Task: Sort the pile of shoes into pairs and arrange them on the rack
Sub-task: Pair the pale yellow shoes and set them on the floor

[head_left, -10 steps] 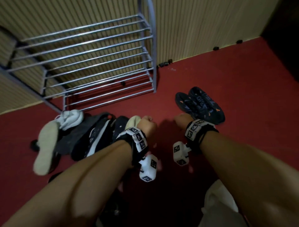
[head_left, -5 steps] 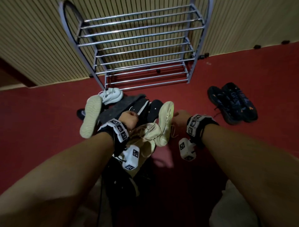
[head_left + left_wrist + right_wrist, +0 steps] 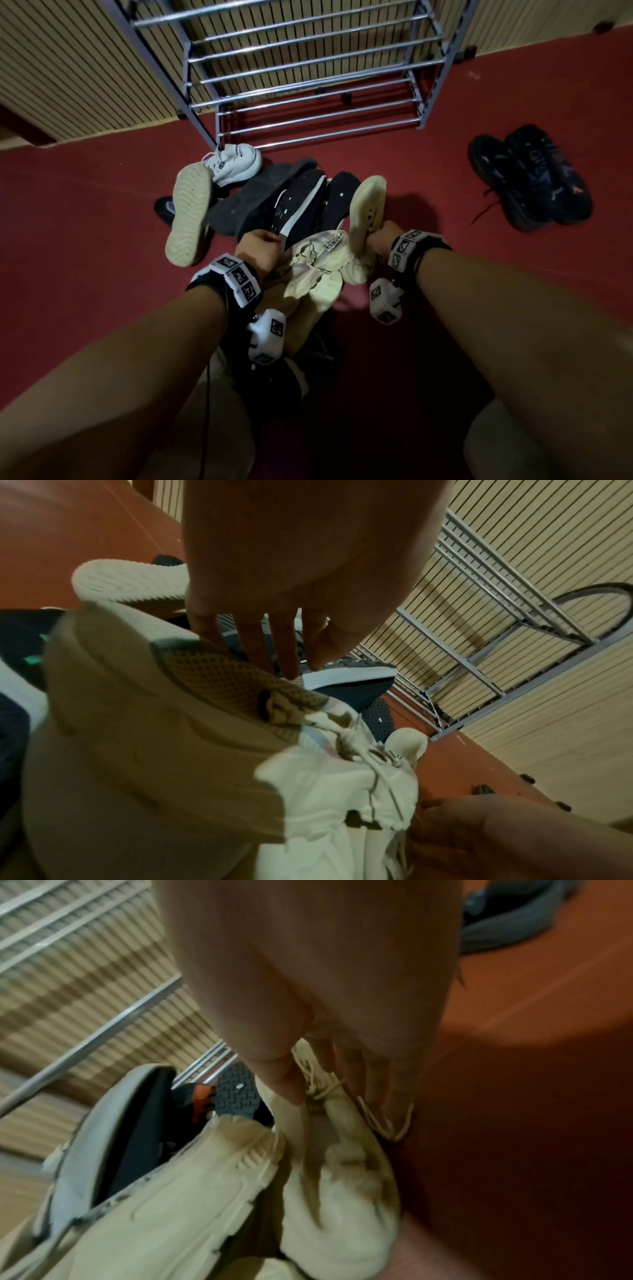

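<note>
My left hand (image 3: 258, 246) grips a cream sneaker (image 3: 308, 274) by its collar, its fingers (image 3: 284, 653) hooked over the mesh heel rim of that sneaker (image 3: 164, 750). My right hand (image 3: 378, 238) holds the second cream sneaker (image 3: 368, 205) on its side with the sole facing left. In the right wrist view the fingers (image 3: 284, 1085) pinch that sneaker (image 3: 342, 1172) at its laces. Both sneakers hang side by side just above the pile of dark shoes (image 3: 274, 202). The metal rack (image 3: 308, 65) stands beyond the pile against the wall.
A white sneaker (image 3: 236, 164) and its upturned mate (image 3: 188, 212) lie at the pile's left. A dark pair (image 3: 531, 178) sits on the red floor (image 3: 85, 222) to the right of the rack. My knees fill the lower corners.
Both hands have drawn the two cream sneakers up out of the pile and toward me. The head view has swung left, bringing the rack to the centre.
</note>
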Tool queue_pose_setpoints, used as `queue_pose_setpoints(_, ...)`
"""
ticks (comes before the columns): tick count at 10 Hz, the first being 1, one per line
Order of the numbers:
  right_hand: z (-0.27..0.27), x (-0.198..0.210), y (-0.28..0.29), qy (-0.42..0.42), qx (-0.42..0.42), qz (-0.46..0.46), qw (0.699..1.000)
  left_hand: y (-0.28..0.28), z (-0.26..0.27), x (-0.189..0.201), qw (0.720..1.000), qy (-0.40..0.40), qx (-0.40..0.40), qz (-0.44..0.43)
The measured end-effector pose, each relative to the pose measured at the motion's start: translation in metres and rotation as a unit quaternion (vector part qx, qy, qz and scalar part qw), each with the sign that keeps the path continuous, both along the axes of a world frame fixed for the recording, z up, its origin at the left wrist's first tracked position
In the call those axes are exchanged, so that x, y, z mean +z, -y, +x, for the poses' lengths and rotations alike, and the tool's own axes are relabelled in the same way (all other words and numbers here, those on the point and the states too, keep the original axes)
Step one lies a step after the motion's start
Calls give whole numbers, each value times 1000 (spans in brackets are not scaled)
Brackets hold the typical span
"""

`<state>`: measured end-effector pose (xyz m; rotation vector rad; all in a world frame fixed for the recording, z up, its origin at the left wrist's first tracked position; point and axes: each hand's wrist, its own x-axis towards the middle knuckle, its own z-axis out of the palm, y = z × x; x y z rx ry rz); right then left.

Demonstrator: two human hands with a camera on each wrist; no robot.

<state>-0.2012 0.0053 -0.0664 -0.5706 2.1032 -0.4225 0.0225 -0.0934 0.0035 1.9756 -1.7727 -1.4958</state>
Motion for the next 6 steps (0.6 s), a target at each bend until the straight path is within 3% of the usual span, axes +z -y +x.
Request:
queue_pose_setpoints(2, 13, -7, 12, 34, -36, 42, 998, 7, 5, -5, 1000, -2, -4, 14)
queue_pose_setpoints(3, 12, -29, 17, 57, -114, 21, 992, 6, 9, -2, 999, -18, 9, 34)
queue_pose_setpoints(4, 14, -40, 24, -33, -1, 42, 999, 5, 11, -5, 999, -7, 4, 42)
queue_pose_setpoints(5, 13, -27, 21, -3, -73, 15, 997, 3, 10, -5, 998, -20, 11, 65)
queue_pose_setpoints(6, 4, -27, 10, 7, -86, 22, 996, 0, 8, 1, 996, -32, 4, 79)
